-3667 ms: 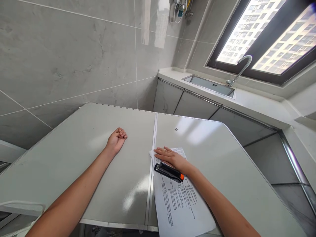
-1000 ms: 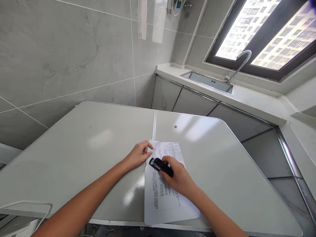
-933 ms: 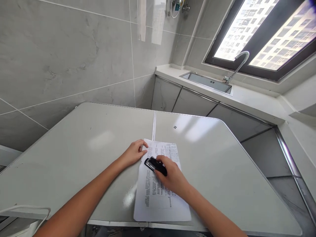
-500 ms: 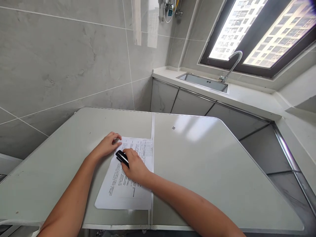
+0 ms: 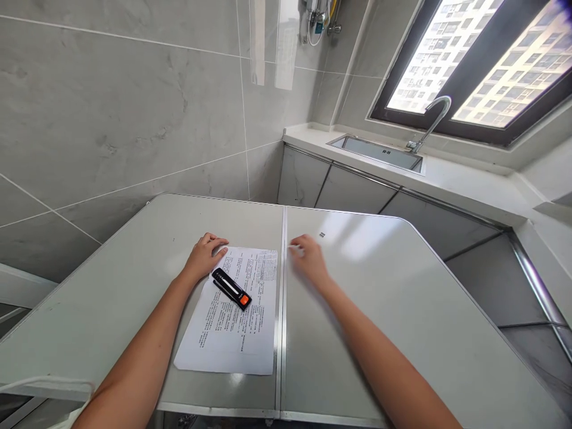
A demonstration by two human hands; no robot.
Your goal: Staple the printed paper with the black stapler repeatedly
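Note:
A printed sheet of paper (image 5: 223,354) lies on the folding table, with a black stapler (image 5: 231,288) resting aslant on it. The stapler's near end has an orange patch. My left hand (image 5: 207,253) rests at the paper's upper left corner, fingers stretched and thumb apart, beside the stapler's far end. Nothing shows in my right hand (image 5: 311,257), slightly blurred over the table right of the centre seam, its fingers loosely bent and thumb apart. Just beyond its fingers lie small dark strips that look like staples (image 5: 322,235).
The pale folding table (image 5: 393,310) has a metal centre seam (image 5: 280,310). Behind it, a counter (image 5: 473,186) holds a sink (image 5: 379,152) and a curved faucet (image 5: 431,122) under a window. A grey tiled wall (image 5: 125,107) stands at the left.
My right hand has let go of the stapler and moved right and up, towards the small strips. The stapler stays on the paper. My left hand remains at the corner; the view has shifted slightly.

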